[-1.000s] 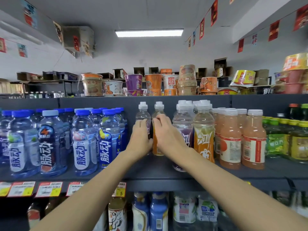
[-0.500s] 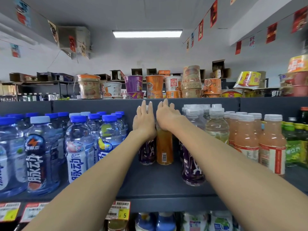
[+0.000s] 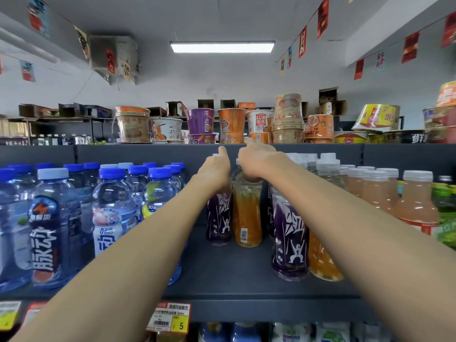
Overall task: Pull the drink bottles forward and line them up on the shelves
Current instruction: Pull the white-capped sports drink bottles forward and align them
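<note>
left hand (image 3: pixel 214 169): wrapped over the neck of the rear purple bottle (image 3: pixel 219 218), thumb up beside the white cap. Fingers go round the far side, out of sight.
right hand (image 3: pixel 256 164): closed over the top of the rear orange bottle (image 3: pixel 247 218). Fingertips curl under at the shoulder, cap mostly covered, one finger raised toward the shelf's back panel.
hands: close side by side, one bottle each, both arms stretched in from the front edge.
rear purple bottle: upright, mid-shelf, set back from the front edge, touching or just beside the rear orange bottle on its right. Can't tell which.
rear orange bottle: upright, barcode facing the camera, same depth as its purple neighbour.
front purple bottle (image 3: pixel 290 243): upright, right of the held pair, nearer the front edge, partly under the right forearm.
front orange bottle (image 3: pixel 323 262): just right of the front purple one, mostly hidden by the forearm.
shelf (image 3: pixel 234 275): dark grey, bare strip between the held pair and the front edge.
blue-cap bottles (image 3: pixel 111 206): packed rows toward the left end of the shelf, reaching up to the front edge.
peach drink bottles (image 3: pixel 417 201): white caps, rows right of the purple/orange group.
green bottles (image 3: pixel 444 206): toward the right end of the shelf.
price tag (image 3: pixel 172 317): on the front edge lip, below the left forearm, reads 5.
noodle cups (image 3: pixel 199 122): stacked along the top of the unit, above the back panel.
</note>
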A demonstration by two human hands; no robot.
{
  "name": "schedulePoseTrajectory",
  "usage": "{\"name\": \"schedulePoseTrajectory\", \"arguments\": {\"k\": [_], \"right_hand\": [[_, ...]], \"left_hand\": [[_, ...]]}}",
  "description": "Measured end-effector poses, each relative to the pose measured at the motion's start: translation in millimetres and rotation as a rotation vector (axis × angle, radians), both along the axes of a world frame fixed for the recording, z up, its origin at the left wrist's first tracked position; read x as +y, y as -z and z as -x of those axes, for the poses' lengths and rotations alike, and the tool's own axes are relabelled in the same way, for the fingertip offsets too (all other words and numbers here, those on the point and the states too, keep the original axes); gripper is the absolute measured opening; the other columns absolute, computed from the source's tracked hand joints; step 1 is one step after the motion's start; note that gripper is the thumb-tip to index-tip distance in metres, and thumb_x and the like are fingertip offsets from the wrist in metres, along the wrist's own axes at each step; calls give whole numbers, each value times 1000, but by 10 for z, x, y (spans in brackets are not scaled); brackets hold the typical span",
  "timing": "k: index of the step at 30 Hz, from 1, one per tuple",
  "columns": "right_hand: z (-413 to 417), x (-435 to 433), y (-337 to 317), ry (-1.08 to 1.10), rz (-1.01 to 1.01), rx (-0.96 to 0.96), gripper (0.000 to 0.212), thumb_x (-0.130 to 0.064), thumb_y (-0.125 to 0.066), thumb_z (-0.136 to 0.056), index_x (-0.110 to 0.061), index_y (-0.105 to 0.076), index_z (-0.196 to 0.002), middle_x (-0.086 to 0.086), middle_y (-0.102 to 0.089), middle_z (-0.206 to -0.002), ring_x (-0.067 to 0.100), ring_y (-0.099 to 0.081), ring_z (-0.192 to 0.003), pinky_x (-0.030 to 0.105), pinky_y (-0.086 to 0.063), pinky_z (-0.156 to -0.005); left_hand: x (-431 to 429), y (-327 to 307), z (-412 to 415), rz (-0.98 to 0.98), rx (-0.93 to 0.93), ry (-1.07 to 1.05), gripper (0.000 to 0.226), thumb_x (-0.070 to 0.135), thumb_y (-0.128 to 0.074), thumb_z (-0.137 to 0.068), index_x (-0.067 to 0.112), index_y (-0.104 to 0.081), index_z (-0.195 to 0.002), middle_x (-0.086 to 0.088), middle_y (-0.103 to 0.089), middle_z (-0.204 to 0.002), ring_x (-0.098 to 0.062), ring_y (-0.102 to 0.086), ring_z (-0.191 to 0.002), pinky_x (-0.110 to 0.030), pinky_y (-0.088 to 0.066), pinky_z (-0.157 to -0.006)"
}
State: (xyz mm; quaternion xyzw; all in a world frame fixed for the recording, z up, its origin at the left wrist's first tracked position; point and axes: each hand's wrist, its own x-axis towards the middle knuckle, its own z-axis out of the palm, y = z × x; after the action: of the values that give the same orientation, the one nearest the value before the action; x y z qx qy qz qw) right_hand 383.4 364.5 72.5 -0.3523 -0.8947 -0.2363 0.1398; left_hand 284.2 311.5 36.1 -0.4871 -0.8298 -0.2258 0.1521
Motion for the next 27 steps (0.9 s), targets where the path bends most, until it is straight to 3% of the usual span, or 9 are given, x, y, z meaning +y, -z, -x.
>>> {"name": "schedulePoseTrajectory", "arguments": {"k": [2, 5, 8, 12, 15, 20, 23, 27], "right_hand": [[-23, -6, -45, -18, -16, -11, 45, -21, -66, -93, -9, -55, -135, 16, -41, -138, 28, -49, -113, 36, -48, -81], [-47, 1, -137, -34, -32, -41, 12, -16, -63, -93, -11, -56, -102, 10, -46, -104, 21, -49, -82, 34, -43, -69], [-57, 45, -230, -38, -24, -80, 27, -24, -63, -96, -7, -52, -77, 6, -53, -81, 16, -52, -66, 31, -47, -61], [-53, 75, -267, -44, -8, -144, 37, -42, -61, -97, -11, -56, -79, 5, -62, -80, 18, -62, -69, 34, -58, -75], [-58, 80, -255, -40, -11, -180, 45, -48, -57, -98, -11, -50, -73, 5, -60, -77, 18, -60, -66, 32, -54, -70], [-102, 51, -297, -54, 44, -175, 52, -56, -54, -97, -9, -53, -74, 4, -67, -72, 18, -68, -64, 30, -55, -64], [-117, 44, -328, -105, 86, -168, 48, -56, -55, -96, -13, -52, -75, 1, -71, -74, 16, -71, -67, 30, -53, -64], [-152, -8, -305, -145, 120, -145, 47, -55, -53, -98, -11, -61, -82, 1, -73, -77, 15, -71, -68, 28, -51, -62]], "left_hand": [[11, -29, 13, 11, 5, 24, 107, 9, -94, -62, 6, -23, -142, -18, -57, -120, -32, -61, -106, -47, -58, -85], [9, -64, 59, 31, -15, 55, 113, 13, -95, -62, 7, -19, -146, -16, -56, -122, -28, -57, -102, -42, -57, -84], [-37, -139, 101, 97, -3, 58, 114, 27, -98, -58, 7, -24, -143, -13, -52, -123, -28, -55, -106, -35, -49, -79], [-147, -249, 105, 187, 48, 47, 110, 47, -98, -50, 9, -37, -132, -2, -43, -106, -23, -48, -95, -30, -43, -70], [-208, -286, 123, 222, 95, 55, 99, 53, -96, -48, 15, -40, -121, 1, -45, -107, -20, -47, -94, -26, -36, -59], [-323, -366, 95, 270, 150, 65, 96, 56, -95, -47, 9, -51, -119, 4, -53, -93, -14, -53, -80, -24, -39, -55], [-345, -410, 96, 298, 183, 65, 98, 58, -94, -44, 9, -54, -119, 1, -57, -94, -13, -54, -80, -27, -47, -61], [-369, -387, 168, 316, 161, 80, 118, 53, -96, -45, 20, -32, -138, 0, -52, -113, -21, -50, -97, -34, -47, -80]]}}
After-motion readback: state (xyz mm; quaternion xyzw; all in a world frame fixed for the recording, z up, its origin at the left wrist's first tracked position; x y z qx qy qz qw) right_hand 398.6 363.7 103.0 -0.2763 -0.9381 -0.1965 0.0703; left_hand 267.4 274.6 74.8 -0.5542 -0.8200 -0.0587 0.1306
